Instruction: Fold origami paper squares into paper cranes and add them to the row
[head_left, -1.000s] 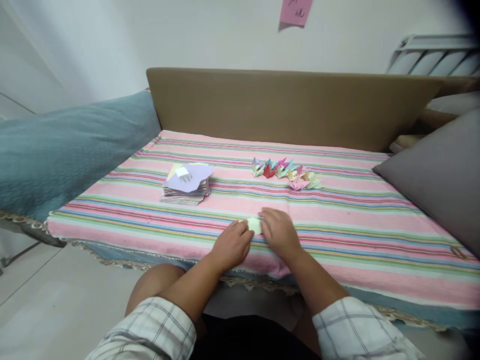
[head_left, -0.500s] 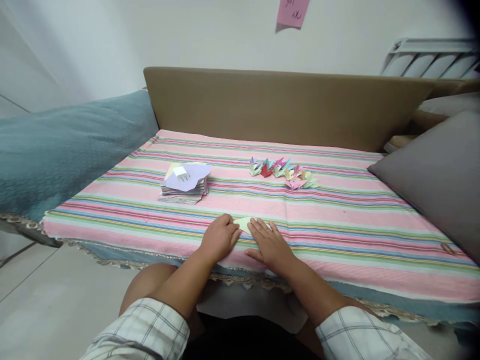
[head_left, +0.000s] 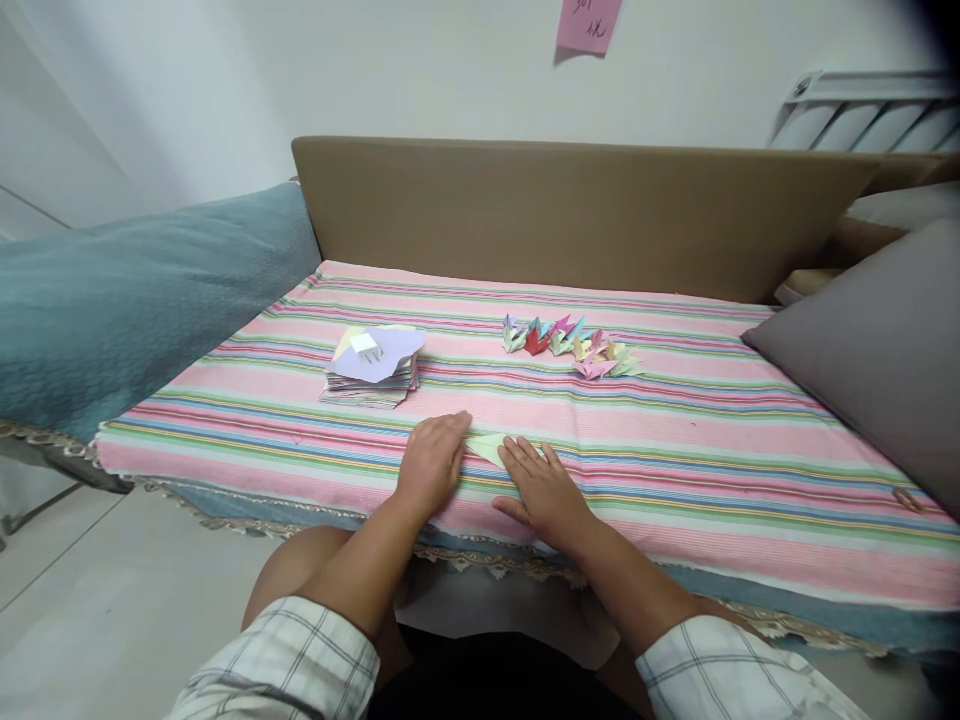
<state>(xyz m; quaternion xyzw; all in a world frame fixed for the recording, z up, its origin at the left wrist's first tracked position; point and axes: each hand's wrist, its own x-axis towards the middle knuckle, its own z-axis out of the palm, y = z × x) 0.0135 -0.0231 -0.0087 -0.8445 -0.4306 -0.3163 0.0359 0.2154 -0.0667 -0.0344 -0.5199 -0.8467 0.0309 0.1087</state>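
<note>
A small pale green folded paper (head_left: 486, 447) lies on the striped cloth between my hands. My right hand (head_left: 544, 490) rests flat on its right part, fingers stretched out and covering that end. At its left tip is my left hand (head_left: 433, 462), turned partly on its side with the fingers extended and holding nothing visible; whether it touches the paper I cannot tell. Further back, several folded paper cranes (head_left: 559, 342) in red, pink, green, yellow and blue sit in a cluster. To the left stands a stack of paper sheets (head_left: 371, 388) with a lilac piece on top.
A small white block (head_left: 365, 346) sits on the stack. The striped cloth (head_left: 675, 430) covers the sofa seat, with a brown backrest (head_left: 570, 215) behind. A blue-covered armrest (head_left: 165, 270) is at left and a grey cushion (head_left: 870, 340) at right. A small brown object (head_left: 907, 499) lies near the cushion.
My left hand has let go of the paper's left tip and its fingers have straightened upward. My right hand stays flat on the paper.
</note>
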